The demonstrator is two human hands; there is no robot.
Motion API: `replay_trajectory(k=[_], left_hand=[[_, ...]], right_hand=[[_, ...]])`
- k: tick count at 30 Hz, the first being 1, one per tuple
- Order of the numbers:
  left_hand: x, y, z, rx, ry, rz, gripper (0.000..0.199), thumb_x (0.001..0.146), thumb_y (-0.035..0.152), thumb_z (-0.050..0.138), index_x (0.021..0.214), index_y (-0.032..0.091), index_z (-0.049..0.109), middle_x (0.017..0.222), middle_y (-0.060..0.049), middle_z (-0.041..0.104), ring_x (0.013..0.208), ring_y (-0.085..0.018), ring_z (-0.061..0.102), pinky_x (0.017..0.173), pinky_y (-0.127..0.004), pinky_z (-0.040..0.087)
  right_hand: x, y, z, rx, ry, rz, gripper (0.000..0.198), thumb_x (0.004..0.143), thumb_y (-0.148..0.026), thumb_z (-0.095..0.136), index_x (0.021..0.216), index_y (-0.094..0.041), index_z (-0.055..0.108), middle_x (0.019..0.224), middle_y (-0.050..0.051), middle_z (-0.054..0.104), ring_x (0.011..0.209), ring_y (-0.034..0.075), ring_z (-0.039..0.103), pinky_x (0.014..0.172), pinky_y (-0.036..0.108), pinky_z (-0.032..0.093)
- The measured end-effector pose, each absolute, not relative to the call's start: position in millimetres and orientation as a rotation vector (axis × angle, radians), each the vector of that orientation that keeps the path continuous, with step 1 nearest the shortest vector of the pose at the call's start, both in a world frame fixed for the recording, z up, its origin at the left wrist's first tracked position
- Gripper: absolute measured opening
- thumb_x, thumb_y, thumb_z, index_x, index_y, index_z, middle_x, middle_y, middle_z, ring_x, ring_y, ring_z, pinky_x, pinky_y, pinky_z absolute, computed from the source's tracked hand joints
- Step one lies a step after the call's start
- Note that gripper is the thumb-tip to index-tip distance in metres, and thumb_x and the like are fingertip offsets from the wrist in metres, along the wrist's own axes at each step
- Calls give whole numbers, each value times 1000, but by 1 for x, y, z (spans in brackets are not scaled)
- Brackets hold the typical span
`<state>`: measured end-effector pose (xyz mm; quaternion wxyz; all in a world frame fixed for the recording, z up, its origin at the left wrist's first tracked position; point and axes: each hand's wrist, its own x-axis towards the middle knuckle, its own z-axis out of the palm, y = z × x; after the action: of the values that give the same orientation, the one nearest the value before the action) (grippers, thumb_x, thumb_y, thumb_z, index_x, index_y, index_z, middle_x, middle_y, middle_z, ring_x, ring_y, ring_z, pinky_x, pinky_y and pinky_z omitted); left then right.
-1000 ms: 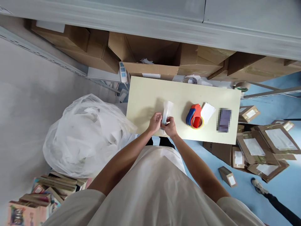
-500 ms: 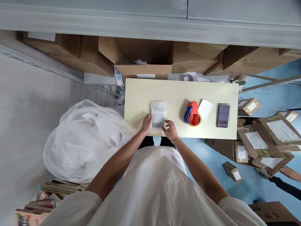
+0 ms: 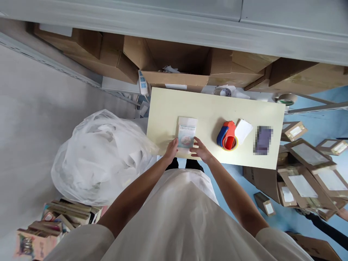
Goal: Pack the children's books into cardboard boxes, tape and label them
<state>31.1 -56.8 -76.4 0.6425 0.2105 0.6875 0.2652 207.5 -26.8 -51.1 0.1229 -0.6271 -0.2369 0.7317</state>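
A thin booklet (image 3: 186, 136) with a pale blue cover lies on the cream table, inside what looks like a clear sleeve with a pale strip at its top end. At its lower left edge my left hand (image 3: 171, 150) rests with the fingers stretched out, the fingertips touching or right beside it. My right hand (image 3: 201, 149) is at the lower right edge, fingers apart and curved, holding nothing. Further right on the table are a red and blue tape dispenser (image 3: 227, 135), a stack of white paper slips (image 3: 243, 130) and a blurred-out dark rectangular item (image 3: 263, 140).
The table (image 3: 168, 105) stands below a grey shelf holding cardboard boxes (image 3: 176, 78) and tape rolls (image 3: 225, 92). A big translucent plastic bag (image 3: 95, 159) bulges at the left, above piled books (image 3: 67, 214). Labelled parcels (image 3: 303, 185) cover the floor at right, near another person's hand (image 3: 343, 214).
The view has tilted and shifted slightly. My left hand's fingers have straightened along the booklet's edge, and my right hand's fingers have spread. The booklet still lies between them.
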Motion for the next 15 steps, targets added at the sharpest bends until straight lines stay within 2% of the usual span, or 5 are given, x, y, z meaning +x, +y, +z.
replay_trajectory(k=[6,10,15], left_hand=[[23,-45,-77,464,1556,727,46,86,56,43,112,22,61,119,-8,61,108,-22,57,85,-33,47],[9,-23,-81,497,1626,812,41,87,53,43,104,22,63,109,-8,64,103,-21,58,81,-32,48],[-27,20,-94,572,1658,947,36,86,52,45,89,20,63,90,-5,66,91,-19,60,76,-30,48]], right_hand=[[195,-7,-52,-1796,-658,2130,80,60,-19,67,134,-36,41,117,2,50,97,17,59,89,35,49],[171,17,-56,-1814,-700,2088,84,58,-18,67,136,-35,40,120,4,49,102,18,57,88,33,49],[127,62,-62,-1743,-731,2067,85,58,-17,66,137,-33,40,117,4,53,98,18,58,85,32,49]])
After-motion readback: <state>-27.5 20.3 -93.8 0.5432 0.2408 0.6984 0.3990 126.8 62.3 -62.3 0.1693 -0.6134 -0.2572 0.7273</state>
